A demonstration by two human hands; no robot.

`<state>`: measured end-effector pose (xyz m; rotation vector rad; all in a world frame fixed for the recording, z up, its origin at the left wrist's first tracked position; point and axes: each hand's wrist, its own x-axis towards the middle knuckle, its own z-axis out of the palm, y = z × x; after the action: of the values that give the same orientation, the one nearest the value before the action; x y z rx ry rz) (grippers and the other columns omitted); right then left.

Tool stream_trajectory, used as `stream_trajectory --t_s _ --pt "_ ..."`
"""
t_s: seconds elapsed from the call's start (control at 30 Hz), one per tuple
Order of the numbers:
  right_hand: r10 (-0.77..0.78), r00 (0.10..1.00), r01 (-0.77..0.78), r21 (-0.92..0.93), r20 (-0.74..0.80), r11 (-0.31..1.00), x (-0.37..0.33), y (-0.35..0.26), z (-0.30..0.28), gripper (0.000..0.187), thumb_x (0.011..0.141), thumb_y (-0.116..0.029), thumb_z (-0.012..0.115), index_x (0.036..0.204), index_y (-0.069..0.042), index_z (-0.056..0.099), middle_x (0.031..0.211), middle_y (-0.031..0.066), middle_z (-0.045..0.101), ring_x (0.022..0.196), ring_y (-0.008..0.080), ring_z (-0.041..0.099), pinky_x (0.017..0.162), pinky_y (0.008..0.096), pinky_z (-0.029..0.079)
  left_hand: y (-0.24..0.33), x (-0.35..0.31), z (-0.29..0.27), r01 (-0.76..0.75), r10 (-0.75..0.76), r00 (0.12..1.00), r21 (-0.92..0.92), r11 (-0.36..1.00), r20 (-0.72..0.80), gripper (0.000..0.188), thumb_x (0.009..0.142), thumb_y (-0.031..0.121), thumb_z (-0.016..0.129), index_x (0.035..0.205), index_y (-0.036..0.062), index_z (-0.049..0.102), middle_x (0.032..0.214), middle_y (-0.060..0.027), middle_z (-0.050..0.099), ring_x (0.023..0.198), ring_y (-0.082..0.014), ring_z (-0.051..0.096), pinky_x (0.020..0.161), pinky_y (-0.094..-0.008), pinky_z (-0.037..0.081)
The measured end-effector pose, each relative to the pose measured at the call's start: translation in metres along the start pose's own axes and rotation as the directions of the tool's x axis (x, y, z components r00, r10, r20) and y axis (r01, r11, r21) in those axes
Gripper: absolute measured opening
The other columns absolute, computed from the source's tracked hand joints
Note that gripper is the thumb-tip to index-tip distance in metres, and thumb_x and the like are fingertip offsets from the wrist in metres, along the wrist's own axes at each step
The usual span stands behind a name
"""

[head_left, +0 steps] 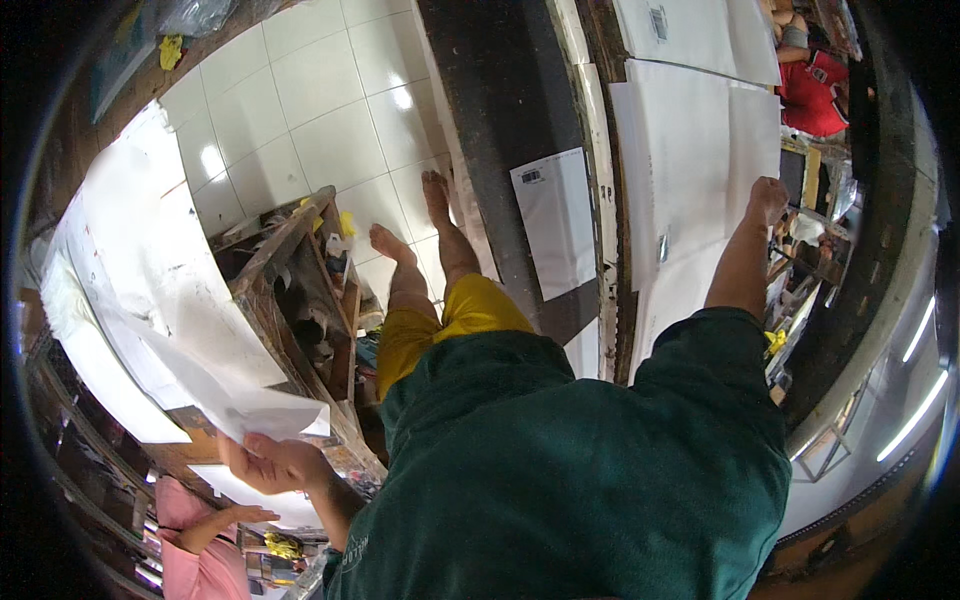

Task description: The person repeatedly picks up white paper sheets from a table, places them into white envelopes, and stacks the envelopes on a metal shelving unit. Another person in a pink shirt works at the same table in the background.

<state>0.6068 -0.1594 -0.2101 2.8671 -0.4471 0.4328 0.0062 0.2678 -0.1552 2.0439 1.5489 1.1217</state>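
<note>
At the lower left, my left hand [275,465] has its fingers closed at the near edge of a large white sheet [265,408], which curls up off a stack of white sheets [160,250]. My right arm reaches out to the right. At the outer edge of the white sheets [690,160] on the right-hand table, my right hand [768,200] is closed like a fist. Whatever its fingers hold, if anything, is hidden. A smaller white sheet with a printed label [555,220] lies on a dark board [510,110] between the tables.
A wooden shelf frame [310,290] with odds and ends stands left of my legs, above the tiled floor [320,90]. A person in pink [205,545] is at the lower left, one hand extended. Another person in red [812,95] sits at the upper right.
</note>
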Motion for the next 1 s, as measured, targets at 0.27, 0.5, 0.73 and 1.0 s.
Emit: stream_trajectory --t_s 0.27,0.5,0.73,1.0 --pt "0.036 0.998 -0.037 -0.04 -0.043 0.999 0.02 -0.012 -0.002 0.03 0.071 -0.029 0.051 0.086 -0.01 0.069 0.091 0.012 0.065 0.087 0.029 0.062 0.074 0.0405 0.049 0.06 -0.002 0.026 0.081 -0.089 0.996 -0.309 0.948 -0.011 0.031 0.089 0.027 0.052 0.097 -0.0002 0.041 0.096 -0.0185 0.052 0.079 -0.0219 0.053 0.07 -0.034 0.049" --pt "0.169 0.984 -0.169 -0.006 0.054 0.986 0.024 -0.018 -0.012 0.031 0.069 -0.029 0.052 0.092 -0.016 0.067 0.103 0.0114 0.062 0.095 0.0298 0.06 0.079 0.0428 0.048 0.061 0.005 0.036 0.061 -0.03 0.996 -0.415 0.908 0.081 0.032 0.092 0.028 0.045 0.094 -0.0038 0.045 0.091 -0.0155 0.052 0.082 -0.0206 0.052 0.071 -0.0313 0.045" --pt "0.084 0.982 -0.115 -0.184 -0.166 0.976 -0.005 -0.041 -0.023 0.033 0.069 -0.034 0.055 0.096 -0.017 0.064 0.11 0.0087 0.055 0.104 0.0263 0.05 0.084 0.0447 0.042 0.07 0.017 0.048 0.119 0.055 0.928 -0.433 0.893 0.368 0.03 0.091 0.026 0.048 0.101 -0.0019 0.044 0.113 -0.0223 0.051 0.098 -0.0263 0.053 0.086 -0.0378 0.042" --pt "-0.699 0.705 0.339 0.923 -0.119 0.184 -0.197 -0.178 -0.118 0.033 0.083 -0.014 0.059 0.115 -0.008 0.053 0.083 0.0027 0.063 0.072 0.0133 0.058 0.07 0.0279 0.048 0.076 0.037 0.077 0.047 0.165 0.831 -0.362 0.931 0.531 0.011 0.084 0.008 0.053 0.088 -0.0023 0.054 0.093 -0.0168 0.058 0.087 -0.0231 0.055 0.079 -0.0319 0.042"
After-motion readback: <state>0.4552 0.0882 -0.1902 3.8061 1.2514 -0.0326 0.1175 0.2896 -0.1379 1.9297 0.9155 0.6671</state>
